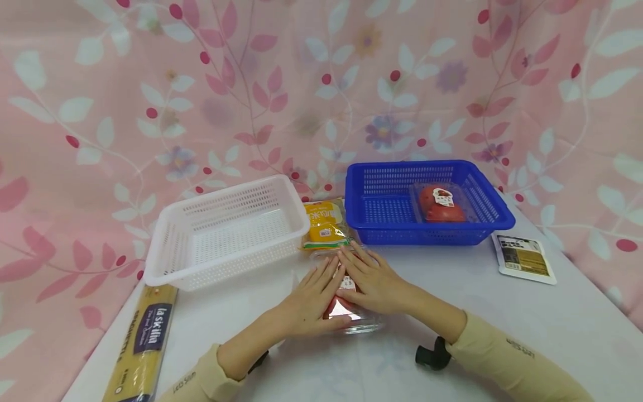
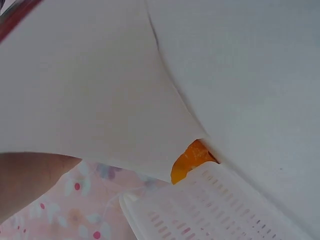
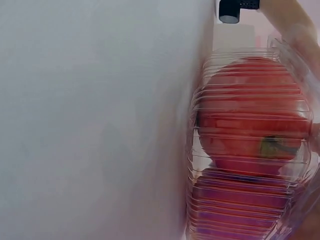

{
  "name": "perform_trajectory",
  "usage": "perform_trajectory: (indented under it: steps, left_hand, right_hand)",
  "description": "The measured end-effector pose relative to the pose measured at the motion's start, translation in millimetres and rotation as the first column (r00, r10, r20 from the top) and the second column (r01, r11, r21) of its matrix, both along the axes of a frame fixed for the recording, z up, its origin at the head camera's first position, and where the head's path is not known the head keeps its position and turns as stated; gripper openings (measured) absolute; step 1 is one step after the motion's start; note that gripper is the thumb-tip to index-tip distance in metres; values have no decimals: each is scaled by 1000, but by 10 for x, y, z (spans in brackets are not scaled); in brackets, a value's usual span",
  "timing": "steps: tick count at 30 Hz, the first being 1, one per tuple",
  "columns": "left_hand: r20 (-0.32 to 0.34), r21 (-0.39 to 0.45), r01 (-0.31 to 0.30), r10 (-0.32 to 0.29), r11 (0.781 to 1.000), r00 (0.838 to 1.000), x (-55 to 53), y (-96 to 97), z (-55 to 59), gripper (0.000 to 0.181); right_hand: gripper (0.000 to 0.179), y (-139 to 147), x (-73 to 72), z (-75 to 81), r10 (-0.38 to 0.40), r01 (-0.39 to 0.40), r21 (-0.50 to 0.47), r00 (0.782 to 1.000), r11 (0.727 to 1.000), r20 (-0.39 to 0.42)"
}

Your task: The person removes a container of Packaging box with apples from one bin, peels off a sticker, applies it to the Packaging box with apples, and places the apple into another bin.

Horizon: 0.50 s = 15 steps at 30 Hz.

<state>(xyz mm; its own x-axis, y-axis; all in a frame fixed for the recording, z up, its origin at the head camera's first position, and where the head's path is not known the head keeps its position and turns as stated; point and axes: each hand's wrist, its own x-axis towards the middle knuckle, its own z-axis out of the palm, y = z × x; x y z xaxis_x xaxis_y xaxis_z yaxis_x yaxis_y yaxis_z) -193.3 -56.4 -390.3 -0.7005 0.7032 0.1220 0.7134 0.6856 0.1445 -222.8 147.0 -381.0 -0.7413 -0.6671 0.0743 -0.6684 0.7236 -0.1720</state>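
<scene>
A clear plastic box (image 1: 369, 324) of tomatoes stands on the white table in front of me. My left hand (image 1: 312, 304) lies over its left side, fingers stretched forward. From the right, my right hand (image 1: 377, 285) rests on its lid with straight fingers, and the two hands' fingertips meet near the far edge. A white label shows between them. In the right wrist view, a large tomato (image 3: 252, 110) with a green stem shows through the ribbed wall. The left wrist view has a pale sheet-like surface (image 2: 90, 90) across it, which hides the left hand's contact.
Behind the box lies a yellow food packet (image 1: 326, 223), between a white basket (image 1: 241, 254) and a blue basket (image 1: 412, 235). The blue one contains another tomato box (image 1: 442, 205). A spaghetti pack (image 1: 143, 340) lies at left, a white-and-gold pouch (image 1: 524, 258) at right.
</scene>
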Motion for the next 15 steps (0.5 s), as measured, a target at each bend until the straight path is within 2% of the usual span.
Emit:
perform_trajectory:
  steps: [8,11,15]
  left_hand:
    - [-20,-13,-7,7,1000,1000,15,37,28,93]
    - [-25,-38,-46,45,998,999,36,66,30,98]
    - [1,-50,-145,145,988,989,79,93,37,104]
  right_hand:
    - [87,35,0,-5,1,-1,-3,1000,1000,5]
    - [93,63,29,3,4,-4,-3,1000,1000,11]
    - [100,113,104,8,-14,14,-8,999,1000,48]
